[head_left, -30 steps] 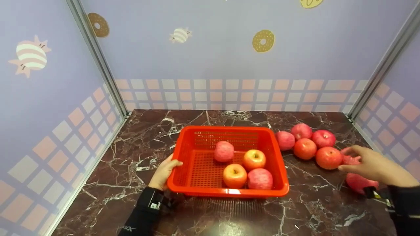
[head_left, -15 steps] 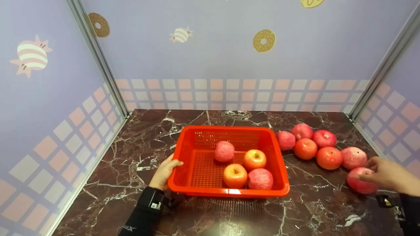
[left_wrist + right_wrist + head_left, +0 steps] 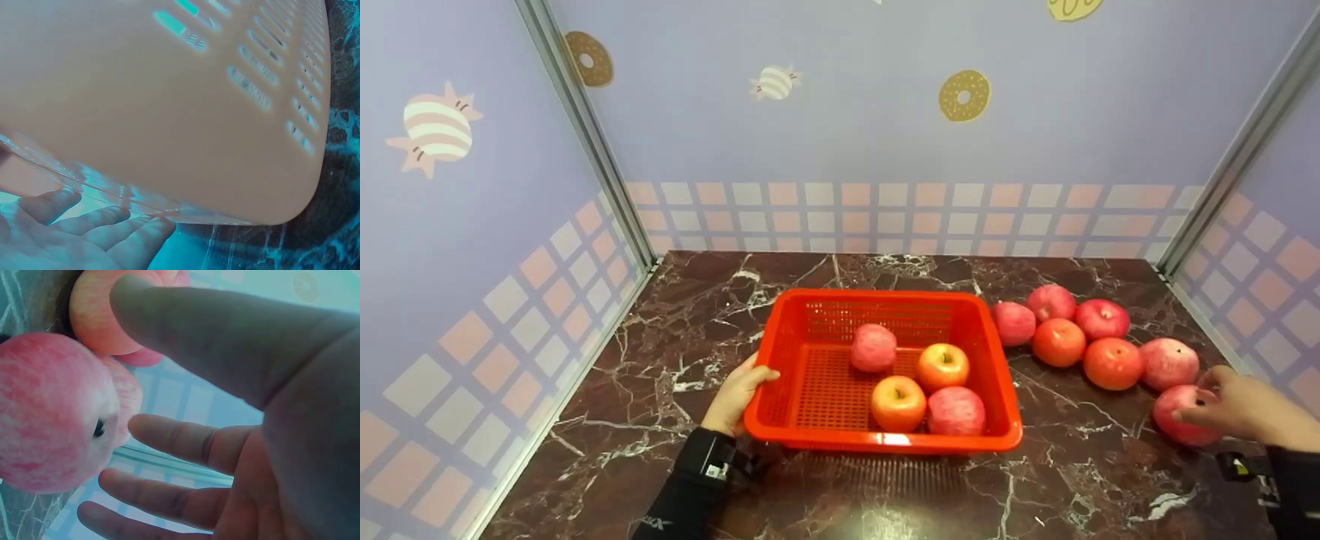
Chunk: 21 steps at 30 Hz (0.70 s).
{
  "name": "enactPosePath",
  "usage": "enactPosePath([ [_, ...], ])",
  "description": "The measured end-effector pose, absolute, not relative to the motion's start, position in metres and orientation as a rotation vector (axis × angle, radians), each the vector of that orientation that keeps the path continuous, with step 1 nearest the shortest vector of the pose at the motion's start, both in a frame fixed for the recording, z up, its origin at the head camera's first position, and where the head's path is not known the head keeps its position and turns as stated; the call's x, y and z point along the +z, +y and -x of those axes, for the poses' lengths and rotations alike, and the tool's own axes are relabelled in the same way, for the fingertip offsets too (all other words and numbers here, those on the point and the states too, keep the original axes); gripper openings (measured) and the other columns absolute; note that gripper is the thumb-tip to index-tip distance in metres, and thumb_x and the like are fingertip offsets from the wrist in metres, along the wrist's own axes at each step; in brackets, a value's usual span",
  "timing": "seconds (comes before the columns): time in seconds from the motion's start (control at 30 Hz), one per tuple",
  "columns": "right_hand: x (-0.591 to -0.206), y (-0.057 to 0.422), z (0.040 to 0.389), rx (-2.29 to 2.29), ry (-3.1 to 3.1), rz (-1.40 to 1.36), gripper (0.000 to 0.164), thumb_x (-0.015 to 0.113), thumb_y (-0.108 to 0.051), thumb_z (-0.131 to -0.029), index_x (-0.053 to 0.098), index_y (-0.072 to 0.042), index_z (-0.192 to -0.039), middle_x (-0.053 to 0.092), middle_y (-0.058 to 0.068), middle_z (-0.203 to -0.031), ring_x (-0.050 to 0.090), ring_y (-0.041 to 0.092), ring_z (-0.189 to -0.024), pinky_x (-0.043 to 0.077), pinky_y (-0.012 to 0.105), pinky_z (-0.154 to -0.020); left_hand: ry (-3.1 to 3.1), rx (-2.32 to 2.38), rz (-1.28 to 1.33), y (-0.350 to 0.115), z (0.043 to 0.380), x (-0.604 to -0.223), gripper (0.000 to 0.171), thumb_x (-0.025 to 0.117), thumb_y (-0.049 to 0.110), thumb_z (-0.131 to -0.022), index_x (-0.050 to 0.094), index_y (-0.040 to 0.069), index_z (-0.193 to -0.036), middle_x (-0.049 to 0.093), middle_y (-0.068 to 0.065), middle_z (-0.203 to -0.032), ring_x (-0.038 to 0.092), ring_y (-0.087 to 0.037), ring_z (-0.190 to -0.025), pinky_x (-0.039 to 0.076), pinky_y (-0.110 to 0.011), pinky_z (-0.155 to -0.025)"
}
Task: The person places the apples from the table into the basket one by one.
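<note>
My left hand (image 3: 735,394) grips the left rim of a red plastic basket (image 3: 799,442), thumb over the edge; in the left wrist view its fingers (image 3: 140,239) lie along the basket's outside. Inside sit a pink apple (image 3: 874,348), two yellow-orange apples and another pink apple (image 3: 956,411). At the far right, my right hand (image 3: 1249,405) is at a large pink-red apple (image 3: 1177,420), overlapping its right side. The right wrist view has that apple (image 3: 50,410) before the spread fingers and thumb, with nothing gripped.
Several more red and pink apples, such as one pale pink apple (image 3: 1168,363) and an orange-red one (image 3: 1112,364), cluster right of the basket on the dark marbled table (image 3: 697,315). Patterned panels (image 3: 870,135) wall in the back and both sides.
My right hand has moved right and toward me, off the pale pink apple and over to the nearer pink-red one. My left hand and the basket have stayed put.
</note>
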State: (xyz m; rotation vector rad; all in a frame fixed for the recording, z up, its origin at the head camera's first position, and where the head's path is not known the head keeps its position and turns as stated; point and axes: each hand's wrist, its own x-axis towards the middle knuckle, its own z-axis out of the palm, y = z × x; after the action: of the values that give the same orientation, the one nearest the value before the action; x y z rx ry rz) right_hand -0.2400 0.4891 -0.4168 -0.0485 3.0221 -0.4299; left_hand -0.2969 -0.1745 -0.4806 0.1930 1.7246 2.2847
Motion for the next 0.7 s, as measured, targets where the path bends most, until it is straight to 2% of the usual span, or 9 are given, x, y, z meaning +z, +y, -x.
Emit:
enactPosePath([
  [0.2,-0.422,0.491,0.245,-0.454,2.992,0.018,0.073,0.08,-0.035,-0.083,0.046,0.021,-0.112,0.063,0.037,-0.093,0.064,0.047,-0.082,0.052,0.05,-0.068,1.712,2.287,-0.203,-0.175,0.297,-0.48,0.066,0.041,0.0,-0.098,0.02,-0.004,-0.16,0.069,-0.005,-0.114,0.071,-0.023,-0.107,0.061,-0.039,-0.095],
  [0.33,-0.426,0.491,0.248,-0.446,2.987,0.003,0.079,0.08,-0.038,-0.084,0.042,0.024,-0.117,0.062,0.04,-0.096,0.062,0.055,-0.088,0.052,0.057,-0.072,1.748,2.276,-0.176,-0.175,0.297,-0.48,0.064,0.042,0.001,-0.097,0.024,-0.005,-0.158,0.069,-0.008,-0.114,0.071,-0.023,-0.105,0.061,-0.039,-0.092],
  [0.47,-0.43,0.491,0.252,-0.425,2.962,0.003,0.083,0.078,-0.042,-0.085,0.041,0.025,-0.117,0.06,0.044,-0.101,0.06,0.062,-0.095,0.051,0.064,-0.077,1.767,2.272,-0.157,-0.175,0.296,-0.48,0.064,0.043,0.001,-0.096,0.025,-0.005,-0.158,0.069,-0.01,-0.116,0.071,-0.024,-0.104,0.061,-0.039,-0.091],
  [0.7,-0.438,0.494,0.258,-0.491,2.907,-0.001,0.084,0.078,-0.042,-0.085,0.04,0.026,-0.118,0.057,0.047,-0.107,0.059,0.063,-0.1,0.052,0.065,-0.08,1.761,2.276,-0.177,-0.175,0.296,-0.48,0.064,0.043,0.001,-0.097,0.024,-0.005,-0.158,0.069,-0.01,-0.117,0.071,-0.025,-0.106,0.061,-0.041,-0.093],
])
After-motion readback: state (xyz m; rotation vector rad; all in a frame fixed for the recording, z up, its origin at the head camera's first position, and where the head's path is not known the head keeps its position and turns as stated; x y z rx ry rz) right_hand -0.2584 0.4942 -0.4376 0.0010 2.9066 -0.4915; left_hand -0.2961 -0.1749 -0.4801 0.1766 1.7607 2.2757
